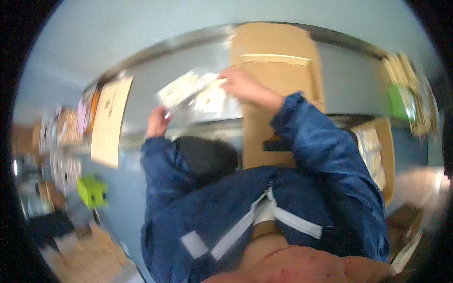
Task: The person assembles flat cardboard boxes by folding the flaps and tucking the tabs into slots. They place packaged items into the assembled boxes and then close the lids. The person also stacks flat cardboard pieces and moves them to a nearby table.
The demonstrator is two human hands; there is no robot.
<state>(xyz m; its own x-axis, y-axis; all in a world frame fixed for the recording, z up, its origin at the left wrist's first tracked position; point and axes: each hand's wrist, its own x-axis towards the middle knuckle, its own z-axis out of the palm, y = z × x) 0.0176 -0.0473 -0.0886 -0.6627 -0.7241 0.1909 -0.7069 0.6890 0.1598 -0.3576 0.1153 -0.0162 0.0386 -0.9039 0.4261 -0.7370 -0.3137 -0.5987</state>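
Two clear plastic bags with off-white pieces inside lie on the grey bench: the upper-left bag is tilted, and the other bag partly overlaps it. At the lower left edge of the plastic is my left hand, its fingers closed on what looks like the bag's edge. From the right, my right hand grips the upper right part of the nearer bag with bent fingers. Motion blurs both hands and hides fine detail. Beside my right hand stands an open cardboard box, partly covered by my sleeve.
A cream printed sheet or folder overhangs the bench's front at left. Right of my arm, a carton holds several filled clear bags. Stacked packets and a green item sit at the far right. A lime-green bin is at lower left.
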